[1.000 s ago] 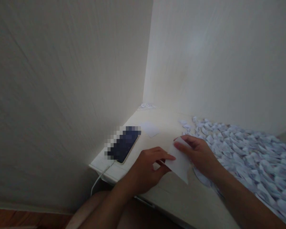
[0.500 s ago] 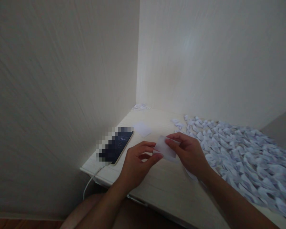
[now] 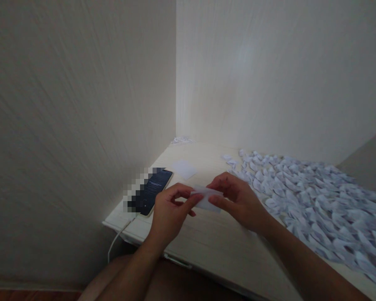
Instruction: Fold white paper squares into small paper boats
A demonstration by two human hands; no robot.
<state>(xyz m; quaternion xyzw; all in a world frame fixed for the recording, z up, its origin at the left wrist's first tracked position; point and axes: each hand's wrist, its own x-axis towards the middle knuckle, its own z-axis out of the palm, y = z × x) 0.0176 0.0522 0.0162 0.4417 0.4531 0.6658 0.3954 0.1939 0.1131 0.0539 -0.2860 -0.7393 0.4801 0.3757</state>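
A small white sheet of paper (image 3: 208, 204) is held just above the table between both hands, a fold running along its upper edge. My left hand (image 3: 172, 211) pinches its left end between thumb and fingers. On the right end, my right hand (image 3: 238, 202) is closed, thumb in front and fingers behind. Past the hands, a flat stack of white paper (image 3: 184, 168) lies on the table. Many folded white paper pieces (image 3: 316, 205) are spread to the right of my right hand.
A phone (image 3: 153, 188), partly pixelated, lies left of my left hand. Its white cable (image 3: 115, 238) hangs over the front edge of the pale table (image 3: 219, 246). White paper strips (image 3: 183, 140) sit in the far corner, where two walls meet.
The paper has turned from showing a flat face to being folded at its upper edge. Both hands have shifted slightly left, and the right thumb has come lower on the paper.
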